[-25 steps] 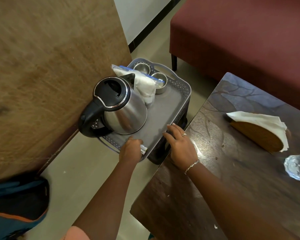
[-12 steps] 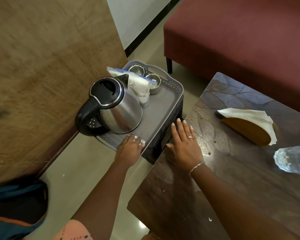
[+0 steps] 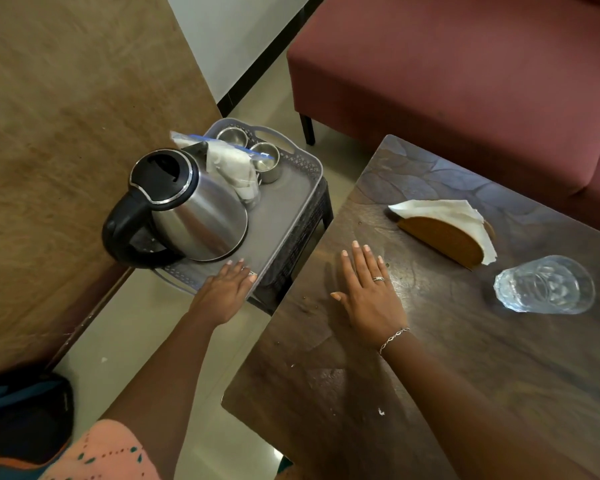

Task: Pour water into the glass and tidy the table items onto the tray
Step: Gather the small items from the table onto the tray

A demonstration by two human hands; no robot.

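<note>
Touching near rim of the tray with left hand, grip apart. Pressing right hand flat on the surface right of the tray, grip apart. Kettle on the tray; glass well right of it.

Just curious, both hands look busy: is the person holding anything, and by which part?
Nothing is held. The left hand lies with straight fingers on the near rim of the tray; the right hand rests flat on the table.
</note>
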